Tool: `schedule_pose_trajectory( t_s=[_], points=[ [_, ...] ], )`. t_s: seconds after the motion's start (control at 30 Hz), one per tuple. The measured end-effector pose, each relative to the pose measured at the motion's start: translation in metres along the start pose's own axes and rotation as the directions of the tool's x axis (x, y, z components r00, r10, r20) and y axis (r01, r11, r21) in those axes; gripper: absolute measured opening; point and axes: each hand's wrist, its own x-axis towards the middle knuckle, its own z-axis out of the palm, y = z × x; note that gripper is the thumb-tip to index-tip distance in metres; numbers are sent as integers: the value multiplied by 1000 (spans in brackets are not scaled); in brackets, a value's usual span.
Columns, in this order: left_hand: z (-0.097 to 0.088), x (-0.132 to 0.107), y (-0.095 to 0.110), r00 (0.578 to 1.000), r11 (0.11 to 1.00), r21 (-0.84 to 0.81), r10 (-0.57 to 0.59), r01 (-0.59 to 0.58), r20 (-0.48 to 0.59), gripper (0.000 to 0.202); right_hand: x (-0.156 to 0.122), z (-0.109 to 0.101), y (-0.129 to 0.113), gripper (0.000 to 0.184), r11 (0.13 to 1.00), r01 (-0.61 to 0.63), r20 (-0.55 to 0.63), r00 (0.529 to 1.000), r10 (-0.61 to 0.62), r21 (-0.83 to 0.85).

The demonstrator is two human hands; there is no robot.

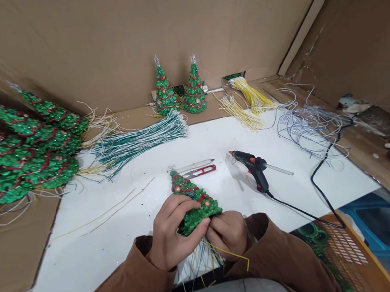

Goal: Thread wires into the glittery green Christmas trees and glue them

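A small green Christmas tree (196, 193) with red garland and coloured beads lies tilted in my left hand (176, 222), its tip pointing away from me. My left fingers and thumb wrap round its lower part. Against the tree's base, my right hand (228, 230) is closed, its fingertips partly hidden. What they pinch there cannot be made out. Yellow and pale wires (200, 261) hang from the underside between my hands, and one bent yellow wire crosses in front of my right fingers. Just beyond the tree lie red-handled thread snips (203, 170) and a white pen-like stick (200, 164).
A black hot glue gun (255, 168) with its cord lies right on the white tabletop (121, 239). Similar trees (194, 88) stand at the back and left. Green-white wires (141, 140), yellow wires (251, 93) and tangled clear-tipped wires (304, 121) lie behind. An orange crate (351, 244) sits lower right.
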Motion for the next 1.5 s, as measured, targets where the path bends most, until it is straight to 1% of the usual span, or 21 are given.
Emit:
schedule_pose_trajectory(
  t_s=[0.23, 0.47, 0.6, 0.7, 0.87, 1.1, 1.5],
  points=[
    [0, 3, 3, 999, 1000, 22, -8, 7, 41, 15, 1, -1, -1, 36, 1000, -9, -1, 1000, 9, -9],
    [6, 2, 9, 995, 996, 19, -92, 91, 43, 13, 2, 1, -1, 37, 999, -37, -28, 999, 36, -17],
    [10, 1, 13, 990, 989, 32, -144, 144, 0, 12, 2, 1, -1, 37, 999, -39, -35, 999, 38, -15],
    [12, -1, 13, 988, 988, 42, -148, 150, -30, 13, 3, 0, -1, 37, 999, -41, -38, 998, 41, -16],
    [14, -3, 12, 987, 987, 27, -155, 157, -48, 13, 4, -1, -2, 38, 999, -34, -37, 999, 34, -9],
    [16, -7, 10, 987, 991, 18, -133, 135, -92, 14, 3, 1, -2, 40, 999, -36, -51, 998, 36, -4],
    [14, -6, 10, 984, 985, 28, -170, 172, -42, 9, 1, 1, -2, 40, 999, -43, -40, 998, 43, -9]
  ],
)
